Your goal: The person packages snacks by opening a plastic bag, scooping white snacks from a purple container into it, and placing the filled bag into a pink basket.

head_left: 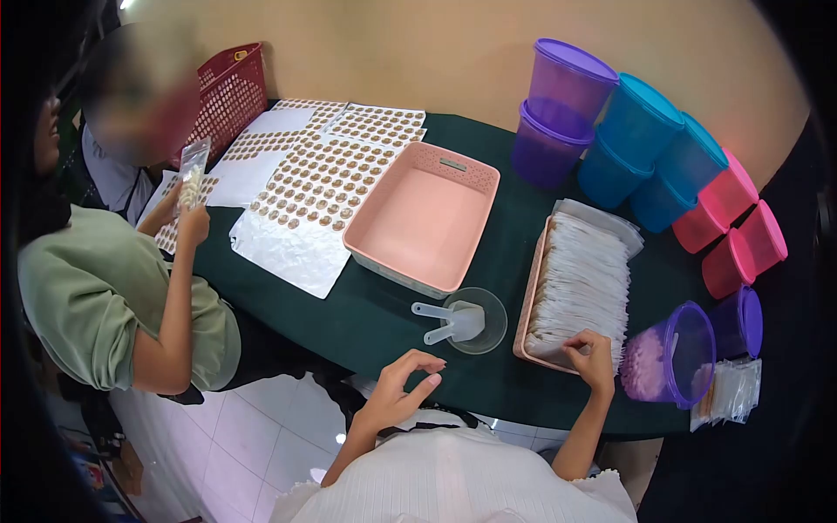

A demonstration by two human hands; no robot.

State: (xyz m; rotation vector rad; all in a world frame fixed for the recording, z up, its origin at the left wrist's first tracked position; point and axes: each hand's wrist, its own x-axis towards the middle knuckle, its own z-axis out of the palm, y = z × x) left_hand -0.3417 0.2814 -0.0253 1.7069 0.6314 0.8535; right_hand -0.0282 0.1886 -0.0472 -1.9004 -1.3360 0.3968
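My left hand [401,390] is held above the table's front edge with thumb and fingers apart and nothing in them. Just beyond it is a clear round bowl [495,334] holding two white plastic scoops [466,322]. My right hand [596,362] is at the near end of a pink basket [521,336] packed with a row of clear plastic pouches [580,279]. Its thumb and forefinger pinch the top edge of a plastic pouch there. To its right stands an open purple tub [689,366] with pale pink pieces inside.
A pink tray [423,218] lies mid-table beside sheets of round stickers [318,179]. Purple [558,113], teal [632,131] and pink tubs [728,200] line the back right. Packed pouches [731,392] lie far right. At left, a person [131,296] holds a filled pouch [193,174].
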